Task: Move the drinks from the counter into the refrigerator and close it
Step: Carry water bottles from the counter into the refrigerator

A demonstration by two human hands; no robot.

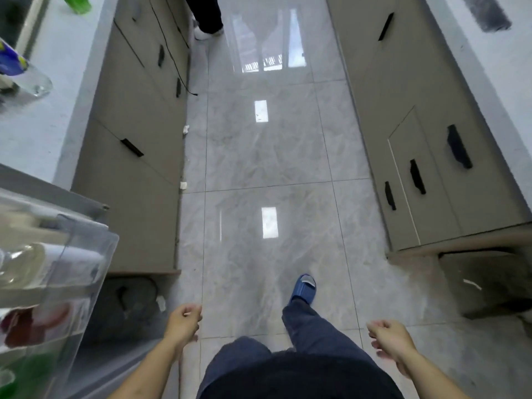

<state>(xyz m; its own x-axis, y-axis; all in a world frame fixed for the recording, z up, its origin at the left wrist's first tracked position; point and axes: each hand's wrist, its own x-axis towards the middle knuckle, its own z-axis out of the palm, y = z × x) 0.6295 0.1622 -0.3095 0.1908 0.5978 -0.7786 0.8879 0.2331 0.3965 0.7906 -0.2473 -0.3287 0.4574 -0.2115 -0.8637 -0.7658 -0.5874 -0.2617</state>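
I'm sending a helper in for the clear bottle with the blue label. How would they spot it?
Go to the pale counter on the left. The bottle lies tilted at the left edge of view. The other bottle farther along is green; this one is clear with a blue label.

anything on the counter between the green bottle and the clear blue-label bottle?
Head view: no. Only bare pale counter lies between the green bottle at the top edge and the clear blue-label bottle lying nearer. Both hands hang empty.

On the pale tabletop (57, 90) at left stand a green bottle (77, 2) and, nearer, a clear bottle (26, 73) with a blue label.
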